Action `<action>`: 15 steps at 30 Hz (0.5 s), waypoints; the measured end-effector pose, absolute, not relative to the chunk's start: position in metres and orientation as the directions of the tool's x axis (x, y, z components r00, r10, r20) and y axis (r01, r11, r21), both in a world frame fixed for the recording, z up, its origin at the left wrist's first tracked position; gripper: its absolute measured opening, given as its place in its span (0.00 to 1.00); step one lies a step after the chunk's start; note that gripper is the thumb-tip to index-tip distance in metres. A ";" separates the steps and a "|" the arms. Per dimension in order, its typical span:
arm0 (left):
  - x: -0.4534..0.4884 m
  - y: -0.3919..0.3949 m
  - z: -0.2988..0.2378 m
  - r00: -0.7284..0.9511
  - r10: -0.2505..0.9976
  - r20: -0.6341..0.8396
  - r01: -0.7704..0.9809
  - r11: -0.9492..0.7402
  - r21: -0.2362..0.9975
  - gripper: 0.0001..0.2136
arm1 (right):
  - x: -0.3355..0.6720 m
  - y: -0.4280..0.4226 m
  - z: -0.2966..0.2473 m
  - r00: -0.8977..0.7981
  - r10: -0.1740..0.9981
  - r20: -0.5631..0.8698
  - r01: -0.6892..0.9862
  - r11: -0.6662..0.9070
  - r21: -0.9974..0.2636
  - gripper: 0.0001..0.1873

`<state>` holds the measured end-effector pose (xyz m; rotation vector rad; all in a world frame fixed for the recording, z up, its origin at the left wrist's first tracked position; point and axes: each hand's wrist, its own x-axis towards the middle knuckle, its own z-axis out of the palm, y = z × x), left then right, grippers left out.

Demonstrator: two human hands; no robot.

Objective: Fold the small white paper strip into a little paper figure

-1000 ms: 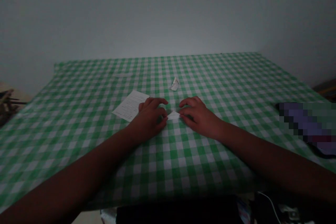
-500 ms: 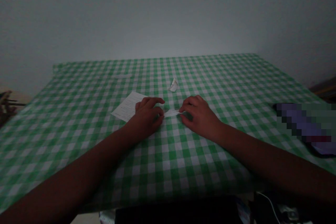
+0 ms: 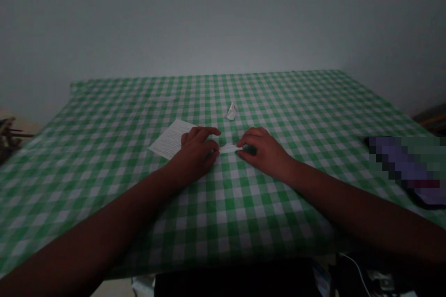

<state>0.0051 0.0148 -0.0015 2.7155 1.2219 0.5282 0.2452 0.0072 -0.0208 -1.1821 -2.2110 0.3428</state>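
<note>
A narrow strip of white paper (image 3: 228,148) spans the gap between my two hands, low over the table. My left hand (image 3: 199,149) pinches its left end between thumb and fingers, the index finger stretched out above. At the other end, the thumb and fingers of my right hand (image 3: 262,149) are closed on the strip. A printed sheet of paper (image 3: 166,143) lies partly beneath my left hand. Beyond the hands stands or lies a small folded piece of paper (image 3: 232,112) with marks on it.
A green and white checked cloth (image 3: 223,222) covers the table. To the right lies a phone-like device (image 3: 400,162), partly blurred out. A pale wall (image 3: 223,18) rises behind the table's far edge. Below the near edge, a white cable (image 3: 358,271) hangs among dark items.
The fingertips of my right hand have shifted slightly left along the strip, and its thumb sits a little higher. My left hand keeps its pinch. The view has tilted very slightly.
</note>
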 end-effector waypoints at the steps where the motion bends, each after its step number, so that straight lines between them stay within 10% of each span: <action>1: 0.005 0.015 -0.001 0.613 0.744 0.266 0.703 -0.667 0.245 0.04 | 0.245 0.007 -0.020 -0.427 0.820 0.381 0.660 0.571 -0.489 0.06; 15: 0.006 0.016 -0.006 0.593 0.759 0.269 0.695 -0.651 0.304 0.04 | 0.239 0.006 -0.013 -0.439 0.835 0.331 0.635 0.549 -0.543 0.05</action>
